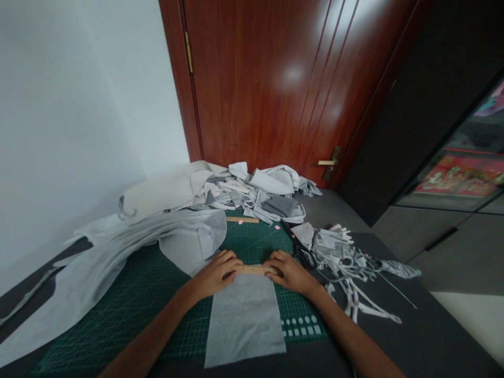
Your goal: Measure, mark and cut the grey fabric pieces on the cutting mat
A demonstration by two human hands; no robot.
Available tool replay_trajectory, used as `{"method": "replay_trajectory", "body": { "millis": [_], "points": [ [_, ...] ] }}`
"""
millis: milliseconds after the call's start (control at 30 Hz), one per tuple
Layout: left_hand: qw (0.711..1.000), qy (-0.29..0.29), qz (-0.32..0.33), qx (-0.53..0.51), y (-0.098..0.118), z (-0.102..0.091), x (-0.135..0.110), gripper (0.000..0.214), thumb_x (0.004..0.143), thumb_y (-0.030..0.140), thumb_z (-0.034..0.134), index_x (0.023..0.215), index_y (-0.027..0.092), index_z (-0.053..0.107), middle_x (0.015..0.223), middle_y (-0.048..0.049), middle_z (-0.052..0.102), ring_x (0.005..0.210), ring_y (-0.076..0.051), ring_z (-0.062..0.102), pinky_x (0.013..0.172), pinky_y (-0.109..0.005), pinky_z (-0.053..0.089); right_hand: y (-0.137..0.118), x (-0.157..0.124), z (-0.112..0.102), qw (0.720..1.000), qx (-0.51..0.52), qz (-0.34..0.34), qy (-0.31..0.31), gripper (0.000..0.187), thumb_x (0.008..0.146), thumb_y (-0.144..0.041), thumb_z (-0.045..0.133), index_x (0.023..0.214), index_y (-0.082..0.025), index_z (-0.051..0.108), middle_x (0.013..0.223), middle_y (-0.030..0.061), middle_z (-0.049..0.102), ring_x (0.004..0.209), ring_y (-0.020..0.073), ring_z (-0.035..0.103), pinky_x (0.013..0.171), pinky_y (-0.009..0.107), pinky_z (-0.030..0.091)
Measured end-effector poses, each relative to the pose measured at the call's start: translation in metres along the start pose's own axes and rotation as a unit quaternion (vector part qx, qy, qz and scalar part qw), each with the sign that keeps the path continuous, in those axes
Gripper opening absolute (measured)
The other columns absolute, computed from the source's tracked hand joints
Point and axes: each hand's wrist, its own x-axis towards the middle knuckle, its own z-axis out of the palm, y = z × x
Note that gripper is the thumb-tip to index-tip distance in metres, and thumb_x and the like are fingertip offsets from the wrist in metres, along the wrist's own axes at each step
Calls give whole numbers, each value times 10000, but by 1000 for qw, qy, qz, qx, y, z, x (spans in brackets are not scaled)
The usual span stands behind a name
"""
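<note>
A grey piece of fabric [246,320] lies flat on the green cutting mat [157,283], its near end reaching past the mat's front edge. Across its far end runs a wooden ruler [255,270]. My left hand [218,273] pinches the ruler's left end, fingers curled over it. At the other end my right hand [290,271] grips it the same way. The fingers hide both ends of the ruler and the fabric's far corners.
Draped grey cloth [145,236] covers the left side, behind it a rolled cream cloth [161,197]. A heap of scraps [271,197] lies at the back near a second wooden strip [252,220]. Black scissors [301,249] and tangled offcuts [334,252] sit right.
</note>
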Motion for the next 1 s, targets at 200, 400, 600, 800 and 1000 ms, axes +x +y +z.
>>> {"method": "replay_trajectory", "body": {
  "millis": [200,400,600,800,1000],
  "points": [
    [998,-29,-18,-43,-5,-4,-8,220,1038,180,508,1207,246,632,1133,-45,581,1098,-214,555,995,-332,436,3,-6,-11,999,20,13,-28,295,970,-383,667,1219,-223,675,1142,81,646,1091,242,589,965,369,488],
    [996,-23,-46,-75,-6,-12,-19,204,1028,199,519,1183,237,646,1147,-51,595,1114,-219,559,1004,-337,442,-5,-9,-15,999,17,25,-36,225,969,-234,639,1190,-223,675,1103,65,649,1054,227,601,954,359,493],
    [992,-8,-83,-94,-12,-14,-27,126,984,257,592,1082,222,663,1108,-53,599,1087,-233,560,967,-355,459,-10,-6,-6,1000,-2,21,-8,238,935,-173,638,1169,-200,666,1112,78,645,1078,240,586,985,382,492],
    [994,-26,-85,-66,-7,-18,-24,92,963,294,594,1000,211,605,1012,-38,595,992,-233,560,882,-343,454,-9,-3,-5,1000,8,11,20,268,873,-109,649,1124,-197,620,1098,72,639,1065,233,584,968,367,496],
    [994,-39,-81,-57,3,-22,-23,149,1009,250,494,1112,239,600,1121,-28,644,1038,-212,618,895,-315,451,-9,-6,-4,1000,0,14,13,242,947,-136,552,1179,-203,579,1095,72,656,1040,218,625,938,361,504]
  ]
}}
